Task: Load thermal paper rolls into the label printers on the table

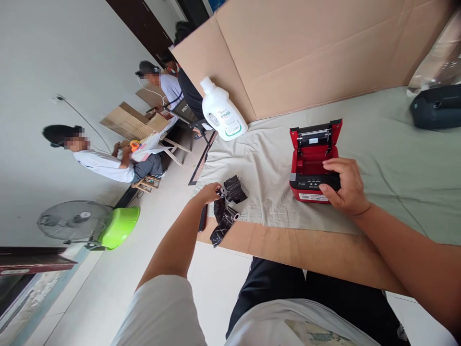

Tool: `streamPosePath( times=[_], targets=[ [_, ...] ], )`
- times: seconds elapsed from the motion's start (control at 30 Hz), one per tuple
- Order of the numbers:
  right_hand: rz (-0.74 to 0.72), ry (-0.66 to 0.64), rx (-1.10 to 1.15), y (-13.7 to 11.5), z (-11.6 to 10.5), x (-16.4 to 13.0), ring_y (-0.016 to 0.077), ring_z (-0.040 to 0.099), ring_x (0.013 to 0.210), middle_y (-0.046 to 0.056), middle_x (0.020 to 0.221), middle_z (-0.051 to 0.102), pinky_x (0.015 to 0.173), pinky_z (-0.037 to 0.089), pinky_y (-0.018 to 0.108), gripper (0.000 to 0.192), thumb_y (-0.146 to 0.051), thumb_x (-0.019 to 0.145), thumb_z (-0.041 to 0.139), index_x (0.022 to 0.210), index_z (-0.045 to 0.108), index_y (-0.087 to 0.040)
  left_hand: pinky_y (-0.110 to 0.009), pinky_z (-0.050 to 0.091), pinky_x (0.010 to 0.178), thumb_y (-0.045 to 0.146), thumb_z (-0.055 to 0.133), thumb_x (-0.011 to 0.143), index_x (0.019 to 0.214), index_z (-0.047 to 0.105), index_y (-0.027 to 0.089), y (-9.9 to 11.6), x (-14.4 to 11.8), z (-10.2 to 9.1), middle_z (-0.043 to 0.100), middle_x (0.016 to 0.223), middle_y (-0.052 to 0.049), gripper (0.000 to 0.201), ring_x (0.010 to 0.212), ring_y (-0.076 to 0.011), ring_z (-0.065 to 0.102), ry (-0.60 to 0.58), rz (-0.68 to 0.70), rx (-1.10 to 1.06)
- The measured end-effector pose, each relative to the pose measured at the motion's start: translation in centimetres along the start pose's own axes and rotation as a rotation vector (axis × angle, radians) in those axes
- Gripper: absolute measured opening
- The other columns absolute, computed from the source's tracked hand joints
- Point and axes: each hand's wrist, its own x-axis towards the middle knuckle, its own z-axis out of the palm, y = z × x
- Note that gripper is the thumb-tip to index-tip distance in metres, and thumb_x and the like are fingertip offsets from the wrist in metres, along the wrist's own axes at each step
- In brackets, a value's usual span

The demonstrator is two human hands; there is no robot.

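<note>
Left hand (210, 192) pinches black wrapped rolls (227, 207) lying just to its right at the tabletop (396, 158) edge; farther right, the right hand (344, 186) is closed w/ fingers over the front of an open red printer (312, 161), lid up beyond it.

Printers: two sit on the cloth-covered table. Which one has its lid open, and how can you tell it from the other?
The red printer, held by the right hand, has its lid raised. The dark printer at the far right edge is closed and untouched.

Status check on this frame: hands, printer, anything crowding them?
Left hand gripping black wrapped rolls. Right hand holding red printer, lid open. White bottle behind, clear of both.
</note>
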Motion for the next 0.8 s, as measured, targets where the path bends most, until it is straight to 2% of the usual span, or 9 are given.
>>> streamPosePath(
  times=[0.1,0.2,0.27,0.33,0.43,0.5,0.6,0.7,0.8],
  targets=[
    [0.000,0.007,0.019,-0.2,0.0,0.0,0.0309,0.064,0.100,0.012,0.108,0.067,0.088,0.051,0.051,0.033,-0.038,0.084,0.060,0.113,0.055,-0.022,-0.042,0.050,0.091,0.016,0.067,0.054,0.087,0.069,0.018,0.0,-0.9,-0.5,0.073,0.101,-0.010,0.033,0.103,-0.0336,0.065,-0.029,0.014,0.034],
    [-0.007,-0.004,0.022,-0.3,0.0,0.1,0.0300,0.064,0.099,0.012,0.108,0.067,0.088,0.051,0.051,0.033,-0.035,0.083,0.062,0.113,0.056,-0.022,-0.040,0.050,0.089,0.025,0.068,0.061,0.093,0.071,0.020,2.2,-2.3,-2.8,0.073,0.100,-0.007,0.033,0.102,-0.0319,0.065,-0.105,0.094,-0.038],
    [-0.013,-0.001,0.015,-0.2,0.1,0.1,0.0295,0.064,0.098,0.012,0.107,0.067,0.086,0.052,0.051,0.032,-0.034,0.083,0.063,0.112,0.056,-0.023,-0.037,0.051,0.086,0.036,0.072,0.065,0.099,0.072,0.021,5.0,-3.9,-5.2,0.074,0.099,-0.006,0.037,0.099,-0.0301,0.066,-0.278,0.231,-0.193],
    [-0.026,0.018,0.011,-0.2,0.2,0.1,0.0293,0.064,0.097,0.012,0.107,0.067,0.086,0.052,0.051,0.032,-0.033,0.083,0.063,0.113,0.055,-0.023,-0.035,0.052,0.084,0.043,0.077,0.066,0.103,0.074,0.020,8.7,-5.7,-7.4,0.074,0.098,-0.007,0.043,0.096,-0.0287,0.067,-0.557,0.438,-0.324],
    [-0.033,0.047,0.009,-0.1,0.3,0.0,0.0301,0.063,0.099,0.013,0.109,0.066,0.086,0.052,0.052,0.037,-0.032,0.082,0.064,0.116,0.054,-0.022,-0.032,0.052,0.078,0.043,0.080,0.068,0.109,0.072,0.019,15.0,-7.3,-8.2,0.073,0.097,-0.008,0.048,0.088,-0.0251,0.068,-0.803,0.667,-0.491],
    [-0.019,0.048,0.003,-0.1,0.3,-0.1,0.0312,0.063,0.102,0.014,0.112,0.065,0.087,0.052,0.053,0.042,-0.034,0.082,0.065,0.120,0.053,-0.022,-0.032,0.052,0.081,0.038,0.079,0.071,0.111,0.067,0.019,19.1,-6.7,-6.7,0.072,0.104,-0.009,0.046,0.093,-0.0237,0.067,-0.750,0.783,-0.564],
    [0.005,0.041,-0.016,-0.2,0.2,-0.2,0.0329,0.061,0.109,0.015,0.118,0.063,0.089,0.052,0.054,0.049,-0.038,0.082,0.066,0.125,0.051,-0.022,-0.035,0.051,0.090,0.032,0.072,0.076,0.108,0.063,0.018,24.4,-3.9,-2.7,0.069,0.111,-0.009,0.036,0.103,-0.0232,0.065,-0.517,0.873,-0.572],
    [-0.012,0.041,-0.054,-0.4,0.0,0.0,0.0326,0.061,0.110,0.015,0.120,0.064,0.092,0.051,0.054,0.046,-0.042,0.082,0.065,0.123,0.055,-0.023,-0.038,0.049,0.094,0.024,0.065,0.078,0.108,0.063,0.017,28.5,-1.3,0.9,0.069,0.111,-0.008,0.031,0.104,-0.0235,0.064,-0.288,0.868,-0.263],
    [-0.099,0.016,-0.053,-0.4,-0.1,0.2,0.0297,0.062,0.106,0.010,0.107,0.069,0.092,0.052,0.050,0.029,-0.040,0.081,0.070,0.106,0.065,-0.024,-0.045,0.043,0.103,0.025,0.061,0.082,0.110,0.066,0.019,30.9,-0.3,2.7,0.072,0.108,-0.007,0.029,0.107,-0.0270,0.064,-0.135,0.844,0.138]
  ],
)
